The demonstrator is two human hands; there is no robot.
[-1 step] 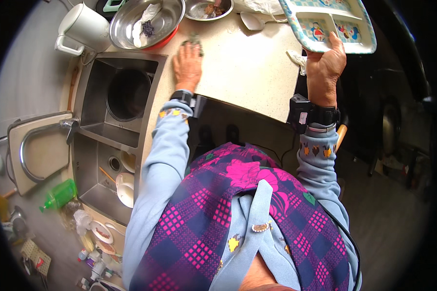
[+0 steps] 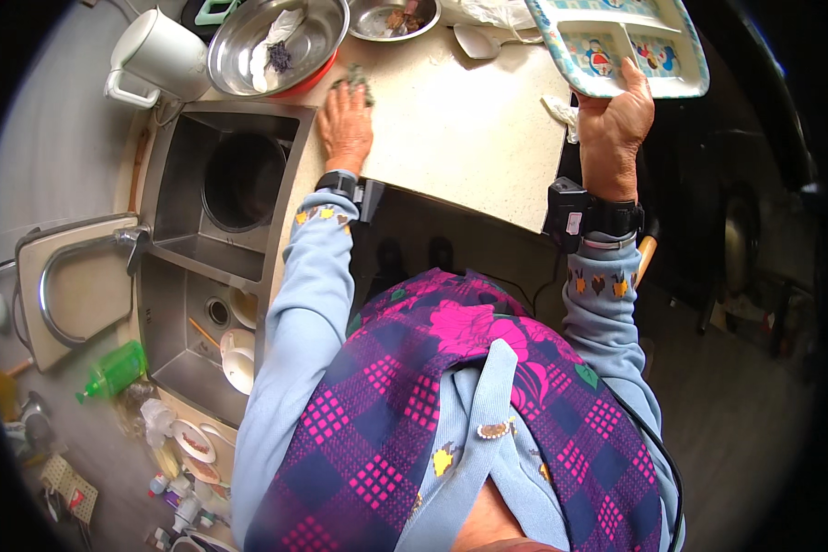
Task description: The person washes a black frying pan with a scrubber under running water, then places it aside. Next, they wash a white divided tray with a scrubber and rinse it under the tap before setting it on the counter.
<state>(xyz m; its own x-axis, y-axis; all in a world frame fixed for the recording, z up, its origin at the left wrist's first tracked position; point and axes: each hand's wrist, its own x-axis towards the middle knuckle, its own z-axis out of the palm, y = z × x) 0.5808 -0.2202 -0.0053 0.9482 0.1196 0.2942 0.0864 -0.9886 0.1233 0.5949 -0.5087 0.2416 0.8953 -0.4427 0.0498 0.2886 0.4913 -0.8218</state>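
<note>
My left hand [image 2: 345, 129] presses a dark green cloth [image 2: 356, 85] onto the pale speckled countertop [image 2: 469, 138], close to the sink's edge. Its fingers reach forward over the cloth and hide part of it. At the upper right, my right hand [image 2: 619, 124] grips the near rim of a divided plate [image 2: 627, 48] with cartoon figures and a blue-green pattern. The thumb lies on top of the plate, and the other fingers are hidden beneath. The plate is held up beyond the counter's right side, partly cut off by the picture's top edge.
A large steel basin [image 2: 317, 37] stands ahead of my left hand, with a smaller steel bowl [image 2: 386, 23] beside it. A white jug [image 2: 161, 55] is further left. The double sink [image 2: 170, 267] holds a dark pot and bowls. A white scoop [image 2: 477, 42] lies at the counter's back.
My left hand and the cloth have slid slightly left, toward the sink. The plate in my right hand has shifted a little left and up.
</note>
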